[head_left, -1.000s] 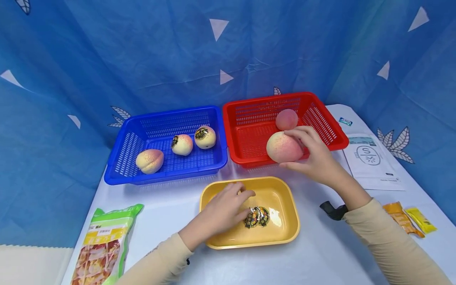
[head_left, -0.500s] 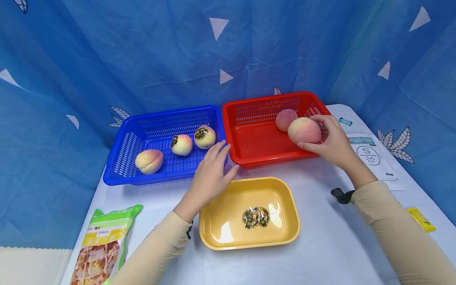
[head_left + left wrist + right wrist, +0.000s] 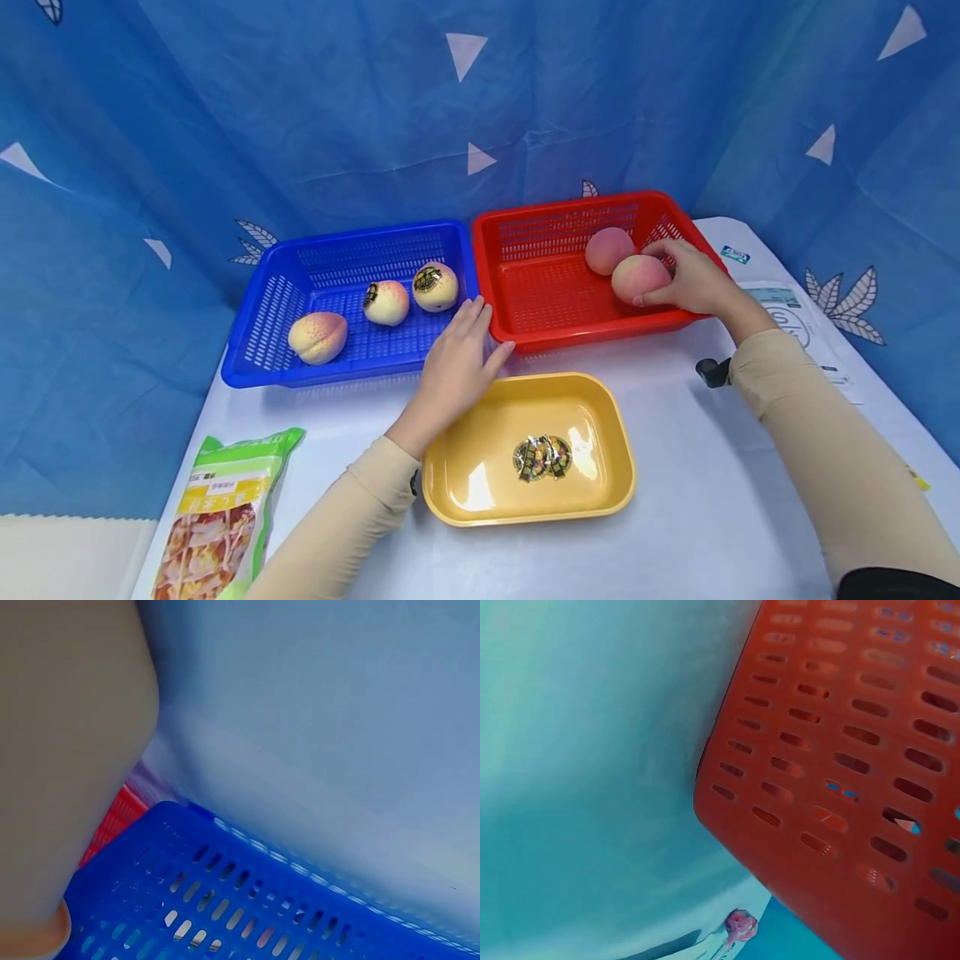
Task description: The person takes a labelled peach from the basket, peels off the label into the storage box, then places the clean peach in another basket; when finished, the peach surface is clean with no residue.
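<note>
My right hand (image 3: 696, 282) grips a pink peach (image 3: 637, 279) low in the right part of the red basket (image 3: 551, 337). Close behind it lies another pink peach (image 3: 608, 250). The fingers of my left hand (image 3: 456, 360) are straight and touch the near right corner of the blue basket (image 3: 352, 371), where it meets the red one. Inside the blue basket lie a split-looking peach (image 3: 317, 337) and two pale peaches, a smaller one (image 3: 386, 302) and one with a dark sticker (image 3: 435, 287). The left wrist view shows the blue basket wall (image 3: 247, 892); the right wrist view shows the red wall (image 3: 855, 750).
A yellow tray (image 3: 480, 512) with dark round stickers (image 3: 542, 458) inside stands in front of the baskets. A green food bag (image 3: 217, 517) lies at the left, a white packet (image 3: 780, 308) at the right. Blue curtain (image 3: 375, 100) hangs behind.
My right hand has carried the peach rightward and lowered it into the red basket, beside the other peach. My left hand has risen from the yellow tray to the blue basket's corner.
</note>
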Demonstrator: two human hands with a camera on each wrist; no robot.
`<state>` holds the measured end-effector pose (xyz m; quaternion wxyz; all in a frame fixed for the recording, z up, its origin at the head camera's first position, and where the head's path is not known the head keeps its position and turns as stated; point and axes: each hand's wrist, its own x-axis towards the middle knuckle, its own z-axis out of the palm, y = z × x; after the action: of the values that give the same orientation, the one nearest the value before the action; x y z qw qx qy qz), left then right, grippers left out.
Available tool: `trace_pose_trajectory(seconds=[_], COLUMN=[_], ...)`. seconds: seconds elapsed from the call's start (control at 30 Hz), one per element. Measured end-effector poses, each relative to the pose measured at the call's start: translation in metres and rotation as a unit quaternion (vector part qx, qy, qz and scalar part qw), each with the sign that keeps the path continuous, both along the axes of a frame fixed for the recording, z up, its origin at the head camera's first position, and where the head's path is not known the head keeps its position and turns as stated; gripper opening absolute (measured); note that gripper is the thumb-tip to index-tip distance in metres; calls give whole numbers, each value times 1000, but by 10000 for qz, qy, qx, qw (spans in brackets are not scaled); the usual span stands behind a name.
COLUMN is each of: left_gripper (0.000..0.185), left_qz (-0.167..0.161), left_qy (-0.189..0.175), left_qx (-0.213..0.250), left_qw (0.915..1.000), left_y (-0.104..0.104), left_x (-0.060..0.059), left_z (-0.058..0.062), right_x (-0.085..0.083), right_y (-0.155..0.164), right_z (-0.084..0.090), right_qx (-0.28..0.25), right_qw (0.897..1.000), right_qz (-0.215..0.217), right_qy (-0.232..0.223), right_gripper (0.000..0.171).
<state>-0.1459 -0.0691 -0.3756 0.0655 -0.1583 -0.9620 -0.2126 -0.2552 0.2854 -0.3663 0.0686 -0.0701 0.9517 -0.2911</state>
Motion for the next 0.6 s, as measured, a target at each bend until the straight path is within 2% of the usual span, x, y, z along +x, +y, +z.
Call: trace_pose_trajectory(seconds=[0.2,0.6], left_gripper=[67,66], left_qz=[-5,-17], left_qy=[-59,-193], left_qx=[-14,160], left_qw=[10000,9997], left_y=[-1,-2], left_x=[0,-2], left_z=[1,3], right_x=[-9,-12], right_y=[-3,-3], right_z=[-2,-2], right_qx=[100,102], right_qw=[9990,9974], right_qz=[13,95], right_qy=[-430,-714], right_gripper=[84,90])
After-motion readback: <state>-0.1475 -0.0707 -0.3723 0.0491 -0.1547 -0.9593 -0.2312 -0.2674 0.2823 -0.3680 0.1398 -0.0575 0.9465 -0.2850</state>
